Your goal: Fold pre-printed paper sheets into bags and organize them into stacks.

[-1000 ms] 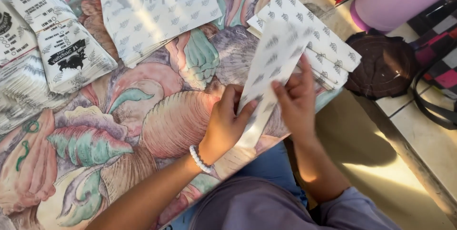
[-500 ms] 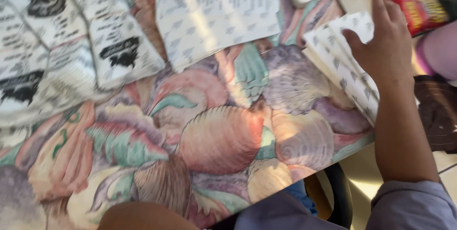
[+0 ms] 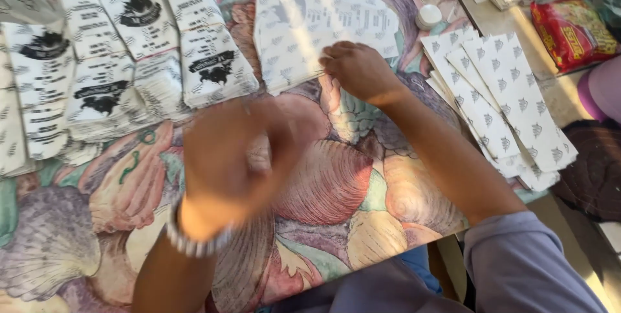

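Observation:
My right hand (image 3: 359,70) rests with curled fingers on the near edge of a stack of flat white printed paper sheets (image 3: 304,25) at the back middle of the table, pinching the top sheet. Lifted above the table's centre, my left hand (image 3: 236,157) is blurred by motion; its fingers look curled, and I cannot make out anything in it. A beaded bracelet (image 3: 194,238) circles that wrist. A fanned pile of long patterned paper strips (image 3: 511,106) lies to the right of my right arm.
Stacks of folded printed paper bags (image 3: 129,60) fill the back left. The tablecloth (image 3: 336,183) shows large shells. A small white cap (image 3: 428,16), a red snack packet (image 3: 572,31) and a dark bag (image 3: 595,170) sit at the right.
My right hand has left the strip pile at the right and moved left onto the sheet stack. My left hand has risen into the middle of the view.

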